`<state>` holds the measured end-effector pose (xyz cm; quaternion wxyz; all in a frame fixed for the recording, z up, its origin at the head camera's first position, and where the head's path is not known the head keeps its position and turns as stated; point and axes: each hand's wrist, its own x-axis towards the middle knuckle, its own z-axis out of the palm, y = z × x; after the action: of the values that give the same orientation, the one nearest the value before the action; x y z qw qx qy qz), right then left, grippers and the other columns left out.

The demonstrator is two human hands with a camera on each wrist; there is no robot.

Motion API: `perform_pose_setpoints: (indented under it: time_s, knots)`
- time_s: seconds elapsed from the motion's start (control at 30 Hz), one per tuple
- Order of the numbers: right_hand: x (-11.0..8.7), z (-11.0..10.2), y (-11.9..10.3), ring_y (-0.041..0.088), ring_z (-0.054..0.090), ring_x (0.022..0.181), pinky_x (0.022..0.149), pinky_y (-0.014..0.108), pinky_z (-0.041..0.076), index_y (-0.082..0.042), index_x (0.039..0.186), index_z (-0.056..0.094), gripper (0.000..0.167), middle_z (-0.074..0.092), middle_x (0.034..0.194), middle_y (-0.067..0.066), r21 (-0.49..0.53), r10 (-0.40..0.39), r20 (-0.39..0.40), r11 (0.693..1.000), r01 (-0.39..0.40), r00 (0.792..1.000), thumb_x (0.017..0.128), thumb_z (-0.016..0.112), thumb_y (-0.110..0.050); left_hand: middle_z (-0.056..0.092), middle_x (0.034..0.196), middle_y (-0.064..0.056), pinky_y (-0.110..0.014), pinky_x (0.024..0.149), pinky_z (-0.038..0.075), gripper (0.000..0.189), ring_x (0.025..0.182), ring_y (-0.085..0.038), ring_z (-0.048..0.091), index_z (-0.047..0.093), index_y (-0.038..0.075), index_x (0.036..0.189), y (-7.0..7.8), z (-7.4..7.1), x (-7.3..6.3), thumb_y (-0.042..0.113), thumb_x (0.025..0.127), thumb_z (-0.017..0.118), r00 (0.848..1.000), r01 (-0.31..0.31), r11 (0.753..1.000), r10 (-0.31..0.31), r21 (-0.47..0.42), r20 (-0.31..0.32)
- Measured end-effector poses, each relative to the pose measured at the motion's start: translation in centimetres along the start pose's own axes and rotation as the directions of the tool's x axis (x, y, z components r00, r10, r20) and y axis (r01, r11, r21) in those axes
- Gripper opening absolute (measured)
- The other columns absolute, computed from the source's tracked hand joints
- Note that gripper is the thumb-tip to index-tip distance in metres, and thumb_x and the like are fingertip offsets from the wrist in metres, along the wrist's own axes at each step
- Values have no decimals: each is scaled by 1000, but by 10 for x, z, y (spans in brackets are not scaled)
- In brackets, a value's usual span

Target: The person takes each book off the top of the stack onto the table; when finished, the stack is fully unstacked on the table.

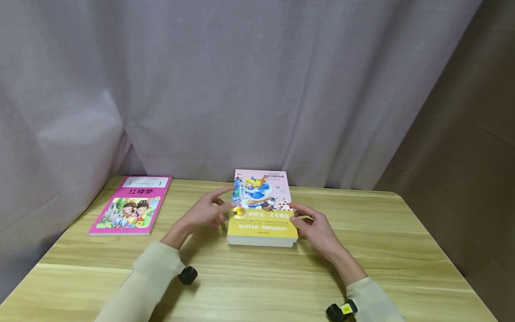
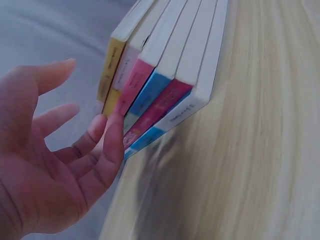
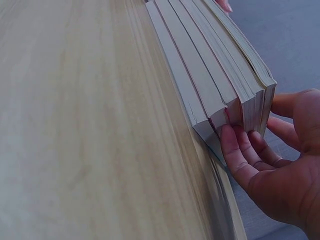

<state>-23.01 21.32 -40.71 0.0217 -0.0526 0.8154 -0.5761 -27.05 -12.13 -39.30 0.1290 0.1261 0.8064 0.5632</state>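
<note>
A stack of several paperback books (image 2: 165, 70) stands on the table, spines toward my left hand. Its top book (image 1: 261, 201) has a pink cover with a girl in a blue dress and a yellow band. My left hand (image 1: 208, 209) is at the left side, fingers loosely bent and spread, fingertips right at the coloured spines in the left wrist view. On the other side my right hand (image 1: 315, 226) has its fingertips against the page edges (image 3: 235, 100), thumb near the upper edge. The books in the stack are slightly uneven at their near ends.
To the left lies another book (image 1: 130, 205) with a magenta cover and two cartoon figures. The wooden table (image 1: 249, 286) reaches back to a grey curtain (image 1: 241, 89) that hangs behind it. Each wrist wears a small black camera (image 1: 187, 275).
</note>
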Motion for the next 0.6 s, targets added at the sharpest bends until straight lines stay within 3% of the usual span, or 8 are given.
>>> perform_pose_setpoints:
  time_s: [0.33, 0.6]
  knots:
    - [-1, 1, 1, 11, 64, 89, 73, 24, 60, -9, 149, 60, 47, 57, 128, 19, 21, 9, 6, 1000, -9, 1000, 103, 68, -16, 59, 91, -9, -32, 61, 58, 74, 64, -16, 57, 42, 28, 164, -4, 10, 15, 33, 98, 77, 1000, 12, 1000, -12, 15, 13]
    - [0, -1, 0, 11, 62, 85, 72, 24, 59, -9, 149, 61, 46, 57, 126, 20, 17, -2, 2, 1000, 2, 1000, 103, 68, -14, 56, 81, -6, -28, 55, 50, 78, 59, -15, 54, 45, 22, 162, -3, 13, 20, 31, 94, 83, 1000, -15, 998, 15, 54, 0]
